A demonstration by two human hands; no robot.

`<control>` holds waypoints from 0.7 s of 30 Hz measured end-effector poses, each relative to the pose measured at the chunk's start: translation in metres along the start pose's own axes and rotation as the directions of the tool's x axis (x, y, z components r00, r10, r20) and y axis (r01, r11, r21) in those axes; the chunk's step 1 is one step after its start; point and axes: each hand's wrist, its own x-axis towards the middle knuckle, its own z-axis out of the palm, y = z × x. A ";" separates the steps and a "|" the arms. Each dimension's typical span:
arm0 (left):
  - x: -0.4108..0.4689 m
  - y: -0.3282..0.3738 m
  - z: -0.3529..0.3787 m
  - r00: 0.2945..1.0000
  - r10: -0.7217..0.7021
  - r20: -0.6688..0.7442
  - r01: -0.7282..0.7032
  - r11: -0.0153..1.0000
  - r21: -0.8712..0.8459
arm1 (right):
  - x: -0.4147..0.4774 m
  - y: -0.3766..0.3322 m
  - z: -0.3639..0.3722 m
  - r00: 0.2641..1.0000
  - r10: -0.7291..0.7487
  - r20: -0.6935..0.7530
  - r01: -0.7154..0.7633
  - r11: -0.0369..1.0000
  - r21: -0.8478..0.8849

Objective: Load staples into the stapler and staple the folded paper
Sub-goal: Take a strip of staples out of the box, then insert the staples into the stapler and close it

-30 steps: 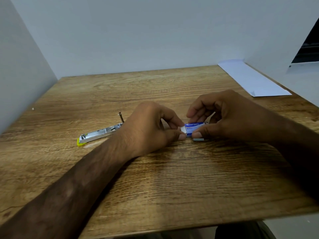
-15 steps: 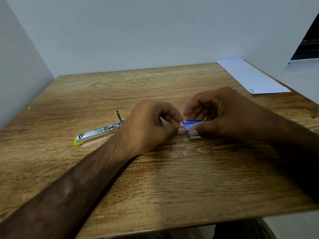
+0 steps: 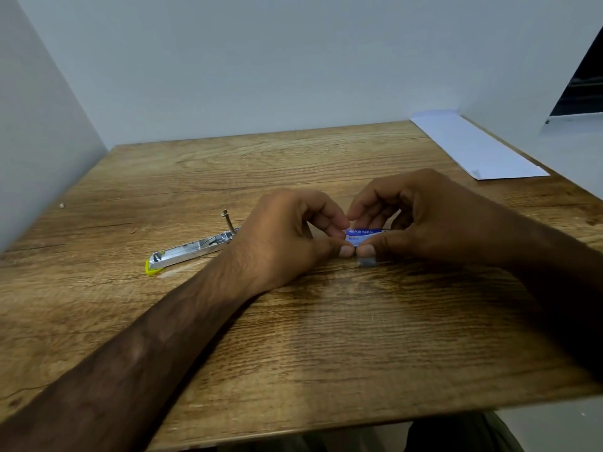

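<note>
While both hands meet at the middle of the table, the small blue staple box (image 3: pixel 363 234) sits between them, its label facing the camera. The left hand (image 3: pixel 287 236) pinches the box's left end between thumb and forefinger, with its heel resting on the wood. The right hand (image 3: pixel 424 220) curls over the box from the other side, thumb at the front and fingers arched behind it. Just below the right thumb, a short grey strip of staples (image 3: pixel 367 262) lies on the table top. Left of the left hand lies the stapler (image 3: pixel 192 251), opened out flat so that its silver metal channel faces up, with a yellow tip at its near end and a thin rod standing at its far end. The folded paper (image 3: pixel 473 148), white and long, lies at the far right corner, well apart from the hands. A single loose staple (image 3: pixel 377 318) rests nearer the person. The table (image 3: pixel 293 370) has a brown wood-grain surface. Plain white panels (image 3: pixel 293 60) close it in at the back and on both sides, and a dark opening (image 3: pixel 584 83) shows at the upper right.
</note>
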 end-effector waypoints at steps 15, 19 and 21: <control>-0.010 -0.002 -0.013 0.995 -0.045 -0.085 0.018 0.957 -0.290 | -0.014 -0.001 -0.020 0.996 0.070 0.057 -0.071 0.997 0.015; -0.031 -0.003 -0.038 0.981 0.066 -0.181 -0.112 0.961 -0.254 | -0.024 0.006 -0.033 0.994 0.088 0.062 -0.085 0.995 -0.042; -0.042 -0.008 -0.052 0.978 0.058 -0.202 -0.102 0.971 -0.218 | -0.028 0.007 -0.038 0.994 0.091 0.063 -0.084 0.990 -0.113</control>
